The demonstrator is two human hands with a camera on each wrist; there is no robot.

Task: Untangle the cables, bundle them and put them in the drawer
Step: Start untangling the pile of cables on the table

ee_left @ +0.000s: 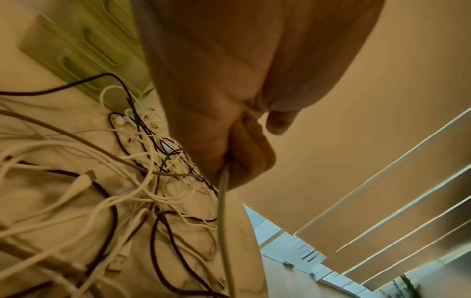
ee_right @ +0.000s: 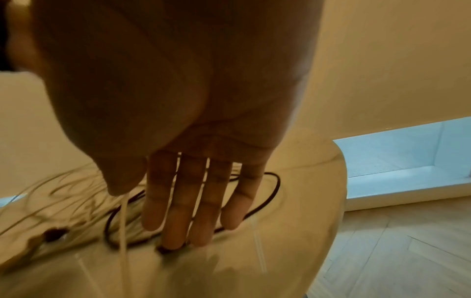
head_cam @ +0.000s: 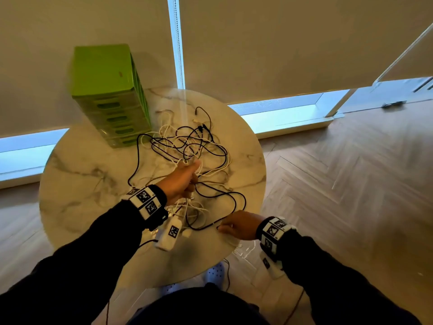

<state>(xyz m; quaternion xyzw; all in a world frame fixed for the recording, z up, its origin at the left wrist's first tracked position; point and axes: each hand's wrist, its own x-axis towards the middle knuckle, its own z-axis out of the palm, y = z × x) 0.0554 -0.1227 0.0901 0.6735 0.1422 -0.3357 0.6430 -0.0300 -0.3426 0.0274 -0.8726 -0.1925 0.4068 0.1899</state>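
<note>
A tangle of black and white cables (head_cam: 187, 146) lies in the middle of a round marble table (head_cam: 82, 184). My left hand (head_cam: 187, 174) reaches into the pile, and its curled fingers (ee_left: 244, 157) grip a pale cable (ee_left: 223, 211) that hangs down from the fist over the tangle (ee_left: 102, 181). My right hand (head_cam: 232, 227) is at the table's near right edge. Its straight fingers (ee_right: 183, 221) press down on the end of a black cable (ee_right: 275, 185). That black cable (head_cam: 234, 200) loops between both hands. The green drawer unit (head_cam: 110, 95) stands at the back left with its drawers closed.
The drawer unit (ee_left: 84, 46) stands just behind the pile. A window sill and roller blinds run behind the table, with wooden floor (head_cam: 351, 184) to the right. The table edge (ee_right: 336, 191) is close to my right hand. A white wrist-camera module (head_cam: 169, 233) hangs under my left wrist.
</note>
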